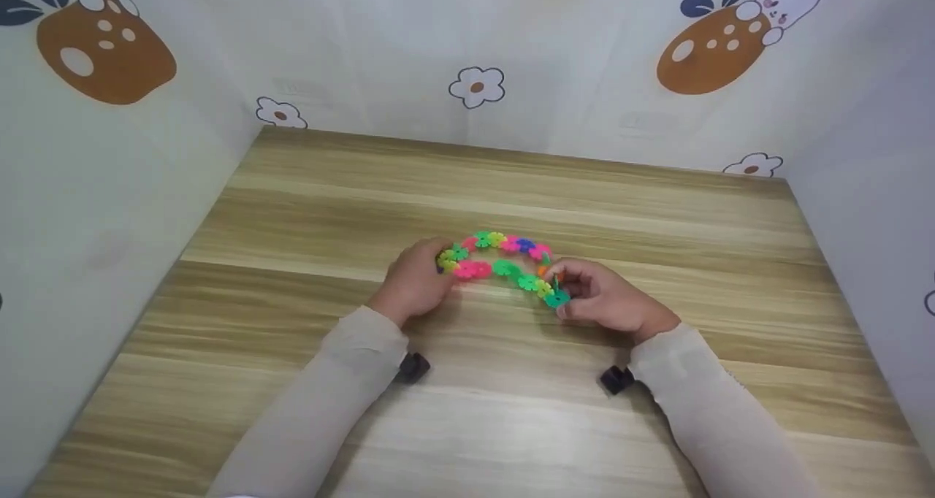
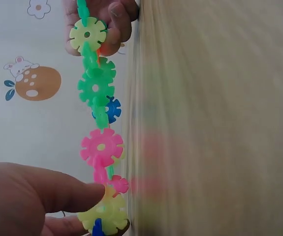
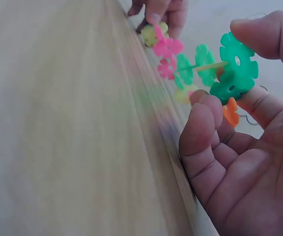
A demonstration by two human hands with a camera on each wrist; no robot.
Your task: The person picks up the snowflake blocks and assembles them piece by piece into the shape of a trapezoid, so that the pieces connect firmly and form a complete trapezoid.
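A chain of notched plastic flower discs (image 1: 504, 267) in pink, green, yellow, blue and orange curves into a loop above the middle of the table. At its left end, my left hand (image 1: 421, 279) grips it; the left wrist view shows the thumb over a yellow disc (image 2: 104, 216). On the other side, my right hand (image 1: 606, 297) holds the loop's right end by green discs (image 3: 237, 59). Close to those green discs, an orange disc (image 3: 231, 112) sits by the fingers. Fingers partly cover this end, so I cannot tell whether the loop is joined there.
The wood-grain table (image 1: 467, 425) spreads around both hands. Its far edge meets a pale wall covering (image 1: 380, 52) printed with flowers and rabbits, and pale walls flank it left and right. Black devices (image 1: 414, 367) sit at both wrists.
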